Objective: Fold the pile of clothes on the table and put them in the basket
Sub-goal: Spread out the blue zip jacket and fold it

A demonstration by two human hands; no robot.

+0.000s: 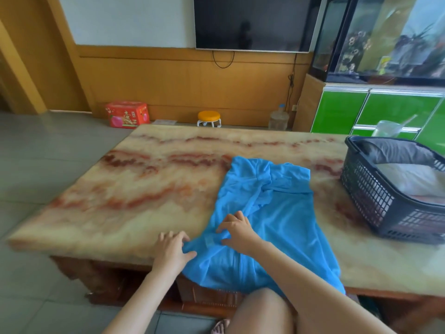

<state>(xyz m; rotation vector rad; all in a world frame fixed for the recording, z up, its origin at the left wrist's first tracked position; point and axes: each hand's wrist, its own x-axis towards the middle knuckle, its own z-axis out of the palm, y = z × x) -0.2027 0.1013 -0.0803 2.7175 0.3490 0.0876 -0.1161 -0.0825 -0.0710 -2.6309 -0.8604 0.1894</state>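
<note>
I get one view only: a wide-angle camera on the person's head, facing forward and down. It sits close over the left hand [172,249] and right hand [237,231] on the blue garment [284,220] at the near edge of the bench [144,189], and reaches across to the far wall [180,80].

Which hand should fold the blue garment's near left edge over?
Likely left: the left hand touches that edge of the blue garment; the right hand is farther in on the cloth.
</note>
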